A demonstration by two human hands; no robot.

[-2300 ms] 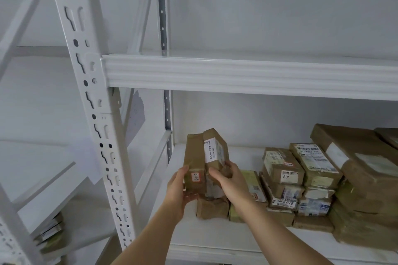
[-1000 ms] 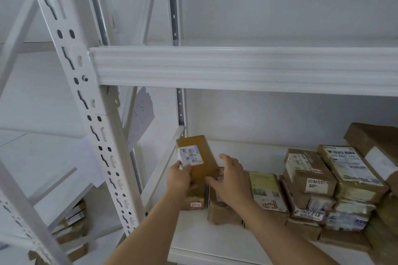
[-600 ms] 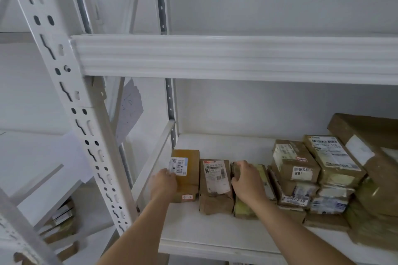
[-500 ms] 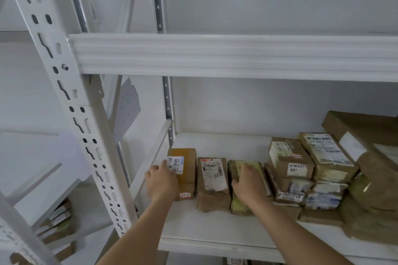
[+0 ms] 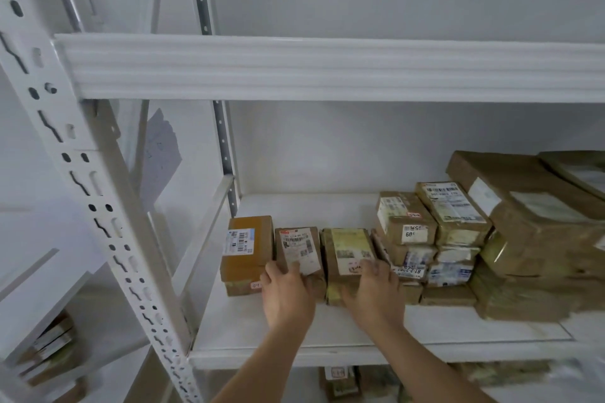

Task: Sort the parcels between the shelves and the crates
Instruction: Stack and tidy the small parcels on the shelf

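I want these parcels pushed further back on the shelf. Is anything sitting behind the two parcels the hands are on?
Nothing visible. The left hand is on the middle parcel, the right hand on the yellow-labelled parcel. Behind both, the shelf shows bare up to the back wall.
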